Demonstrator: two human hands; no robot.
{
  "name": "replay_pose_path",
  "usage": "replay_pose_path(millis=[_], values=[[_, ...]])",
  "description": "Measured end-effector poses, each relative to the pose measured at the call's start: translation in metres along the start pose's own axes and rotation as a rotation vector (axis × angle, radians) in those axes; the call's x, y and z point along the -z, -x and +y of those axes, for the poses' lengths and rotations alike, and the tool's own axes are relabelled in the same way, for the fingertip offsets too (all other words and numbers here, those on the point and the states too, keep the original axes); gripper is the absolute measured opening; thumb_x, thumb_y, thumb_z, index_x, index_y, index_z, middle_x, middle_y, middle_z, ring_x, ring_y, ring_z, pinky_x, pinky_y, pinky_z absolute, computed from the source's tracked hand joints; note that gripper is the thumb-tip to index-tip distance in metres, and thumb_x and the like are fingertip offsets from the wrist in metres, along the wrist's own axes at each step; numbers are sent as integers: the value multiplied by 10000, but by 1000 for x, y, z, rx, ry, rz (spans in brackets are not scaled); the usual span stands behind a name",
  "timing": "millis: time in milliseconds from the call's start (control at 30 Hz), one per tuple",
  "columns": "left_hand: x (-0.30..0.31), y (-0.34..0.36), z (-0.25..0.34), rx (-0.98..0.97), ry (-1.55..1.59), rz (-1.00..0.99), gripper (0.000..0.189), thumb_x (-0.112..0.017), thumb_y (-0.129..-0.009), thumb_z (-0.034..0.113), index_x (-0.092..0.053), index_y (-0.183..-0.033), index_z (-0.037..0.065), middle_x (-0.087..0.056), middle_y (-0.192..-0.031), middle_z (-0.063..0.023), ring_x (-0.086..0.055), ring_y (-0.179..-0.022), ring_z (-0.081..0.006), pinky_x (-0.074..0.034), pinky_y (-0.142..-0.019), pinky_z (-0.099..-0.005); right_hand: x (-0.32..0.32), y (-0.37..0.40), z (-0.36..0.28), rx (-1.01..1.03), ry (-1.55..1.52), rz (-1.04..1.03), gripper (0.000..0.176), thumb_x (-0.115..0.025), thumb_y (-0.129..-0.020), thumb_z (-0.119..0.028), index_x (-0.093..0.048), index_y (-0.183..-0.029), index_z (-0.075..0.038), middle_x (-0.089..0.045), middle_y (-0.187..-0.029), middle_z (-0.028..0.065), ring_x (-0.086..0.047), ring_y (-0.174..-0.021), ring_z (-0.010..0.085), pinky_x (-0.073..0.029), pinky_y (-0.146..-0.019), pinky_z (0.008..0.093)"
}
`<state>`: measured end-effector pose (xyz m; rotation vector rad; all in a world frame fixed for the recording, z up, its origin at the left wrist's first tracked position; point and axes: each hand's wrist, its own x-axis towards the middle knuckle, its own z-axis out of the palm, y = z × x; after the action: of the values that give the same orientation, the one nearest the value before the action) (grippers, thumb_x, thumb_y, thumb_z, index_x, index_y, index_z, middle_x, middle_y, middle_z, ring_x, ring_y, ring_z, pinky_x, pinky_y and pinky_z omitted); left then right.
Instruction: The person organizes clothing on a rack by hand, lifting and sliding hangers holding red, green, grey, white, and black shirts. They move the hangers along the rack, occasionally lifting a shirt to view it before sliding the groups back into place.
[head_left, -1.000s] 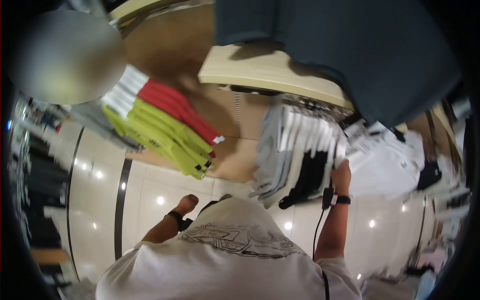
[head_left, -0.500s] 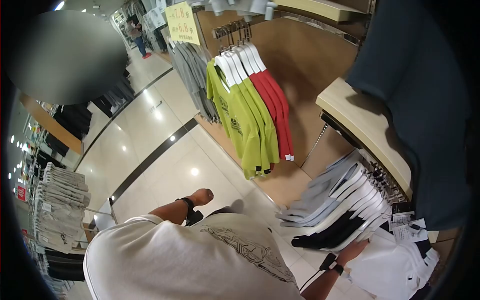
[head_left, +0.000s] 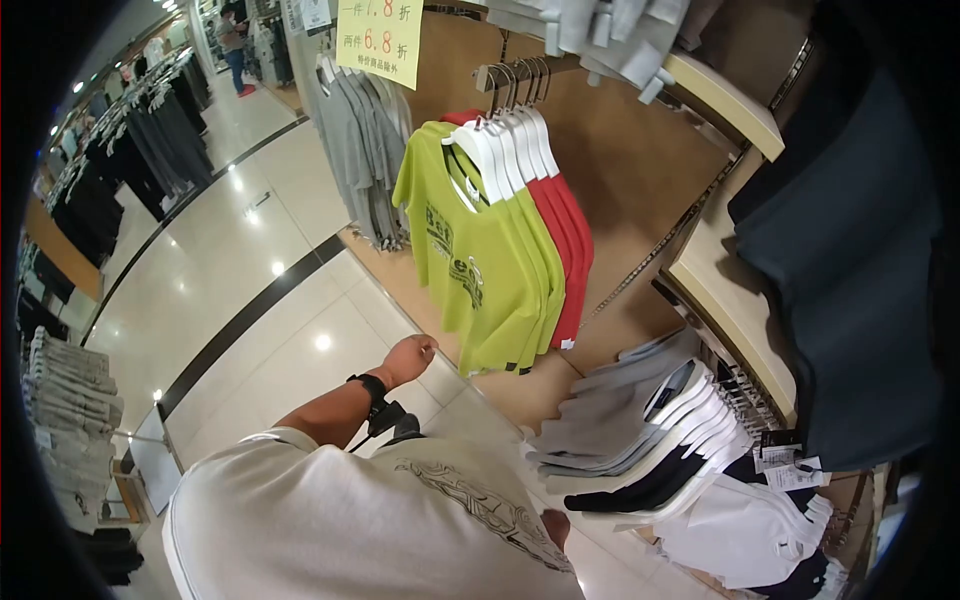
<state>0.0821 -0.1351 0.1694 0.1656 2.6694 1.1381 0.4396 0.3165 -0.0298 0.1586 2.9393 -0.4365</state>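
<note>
My left hand [head_left: 410, 357] is raised in front of me with its fingers curled in and nothing in it, a black band on the wrist. It hangs just left of and below the hem of the lime green T-shirts [head_left: 470, 270] on white hangers, not touching them. Red T-shirts [head_left: 568, 240] hang right behind the green ones. Only a small part of my right hand [head_left: 556, 524] shows past my white shirt, low by my body and next to the lower rack of grey, white and black shirts [head_left: 640, 440]. Its fingers are hidden.
Grey shirts [head_left: 355, 150] hang left of the green ones under a yellow price sign [head_left: 378, 40]. A wooden shelf [head_left: 715, 285] and a dark blue garment [head_left: 850, 280] are at the right, white tagged shirts [head_left: 750, 535] below. Glossy tiled aisle [head_left: 230, 290] runs left; another person stands far off.
The view has swung left and up. My right hand has come off the lower rack's shirts and dropped beside my body. My left hand has risen toward the green T-shirts.
</note>
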Motion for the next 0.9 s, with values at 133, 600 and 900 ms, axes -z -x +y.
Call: replay_pose_path(millis=[133, 600, 900], values=[[25, -31, -3, -162, 151, 193, 200, -626, -948, 137, -692, -1084, 5, -711, -934, -158, -672, -815, -269, -549, -786, -371, 85, -90, -95, -139, -487, 174, 241, -725, -908, -271, -739, -974, -40, -753, -844, 140, -733, -794, 268, -566, -748, 389], [142, -70, 18, -288, 275, 119, 125, -699, -935, 92, -638, -872, 4, -597, -760, -36, -567, -701, -126, -481, -669, -280, 399, -338, -407, 339, -208, 769, 634, -779, -810, -178, -527, -1363, 4, -590, -1301, 239, -543, -1213, 405, -431, -1055, 470], [202, -125, 72, -588, 341, 332, 312, -720, -901, 40, -617, -1195, 12, -665, -1084, -133, -639, -958, -237, -509, -853, -333, 424, -427, -477, 213, -245, 607, 739, -773, -780, -200, -444, -1399, 34, -624, -1219, 310, -605, -1143, 463, -488, -984, 507]])
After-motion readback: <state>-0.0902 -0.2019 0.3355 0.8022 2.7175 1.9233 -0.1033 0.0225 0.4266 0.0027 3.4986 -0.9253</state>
